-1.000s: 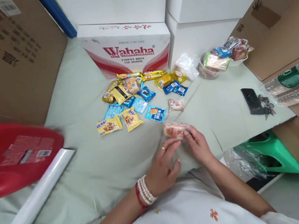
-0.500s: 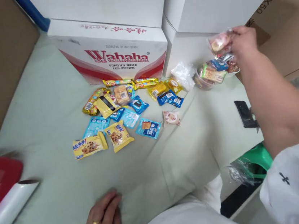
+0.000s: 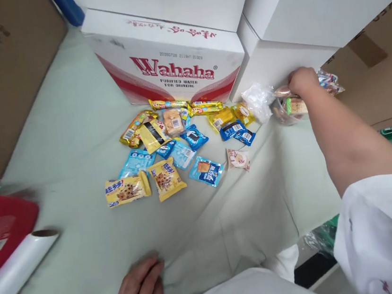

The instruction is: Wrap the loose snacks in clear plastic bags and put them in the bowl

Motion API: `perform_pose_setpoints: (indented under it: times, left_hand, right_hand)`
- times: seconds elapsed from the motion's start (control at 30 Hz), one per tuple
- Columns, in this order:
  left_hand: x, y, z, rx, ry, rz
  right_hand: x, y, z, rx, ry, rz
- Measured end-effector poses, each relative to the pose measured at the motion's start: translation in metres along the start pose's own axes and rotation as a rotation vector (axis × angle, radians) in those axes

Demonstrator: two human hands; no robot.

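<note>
My right hand (image 3: 304, 81) is low over a clear bowl (image 3: 281, 116) of wrapped snacks at the right rear of the table. Its fingers are closed and mostly hidden; a clear-wrapped snack packet (image 3: 282, 91) sticks out to their left. Under my wrist a green and tan packet (image 3: 296, 105) shows in the bowl. My left hand (image 3: 138, 292), with a ring, lies on the cloth at the near edge, fingers together and holding nothing. Between the hands lie yellow cookie packets (image 3: 167, 179), a blue snack packet (image 3: 206, 171) and a small white packet (image 3: 238, 159).
Behind the snacks stands a white and red water carton (image 3: 179, 68), with white boxes beside and above it. Crumpled clear plastic (image 3: 258, 101) lies by the bowl. At left are a brown carton (image 3: 5, 80), a red object (image 3: 6, 232) and a white roll (image 3: 21, 271).
My right hand has come down with the packet from above the bowl to its contents. The view has swung slightly to the left. My left hand has stayed on the cloth.
</note>
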State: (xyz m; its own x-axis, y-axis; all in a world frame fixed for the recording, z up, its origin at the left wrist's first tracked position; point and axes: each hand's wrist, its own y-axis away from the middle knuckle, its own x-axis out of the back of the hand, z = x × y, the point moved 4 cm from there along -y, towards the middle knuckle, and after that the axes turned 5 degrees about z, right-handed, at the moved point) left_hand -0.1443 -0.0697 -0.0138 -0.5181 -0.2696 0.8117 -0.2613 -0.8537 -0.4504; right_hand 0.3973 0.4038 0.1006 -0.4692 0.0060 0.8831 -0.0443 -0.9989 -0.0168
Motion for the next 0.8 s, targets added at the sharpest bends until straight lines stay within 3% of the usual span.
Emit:
perform_pose_setpoints:
  times: [0.1, 0.2, 0.27, 0.43, 0.6, 0.73, 0.8]
  left_hand:
    - [0.001, -0.002, 0.002, 0.005, -0.002, 0.007]
    - [0.003, -0.003, 0.003, 0.005, -0.005, 0.024]
    - [0.003, -0.004, 0.004, 0.000, -0.006, 0.031]
    - [0.004, -0.004, 0.007, -0.014, -0.005, 0.039]
    - [0.005, -0.004, 0.008, -0.008, -0.010, 0.056]
    - [0.003, -0.002, 0.007, 0.003, 0.006, 0.065]
    - [0.002, -0.001, 0.007, 0.008, 0.011, 0.075]
  right_hand:
    - [0.014, 0.005, 0.004, -0.097, -0.031, -0.112]
    - [0.035, 0.018, 0.002, -0.193, -0.130, -0.008]
    - [0.041, 0.030, -0.005, -0.154, -0.192, 0.080]
    - [0.016, 0.059, -0.013, 0.044, -0.183, 0.001]
    - [0.013, 0.081, -0.011, 0.083, -0.207, 0.138]
    - [0.033, 0.107, -0.040, 0.082, -0.272, 0.387]
    - [0.029, 0.118, -0.062, 0.050, -0.370, 0.339]
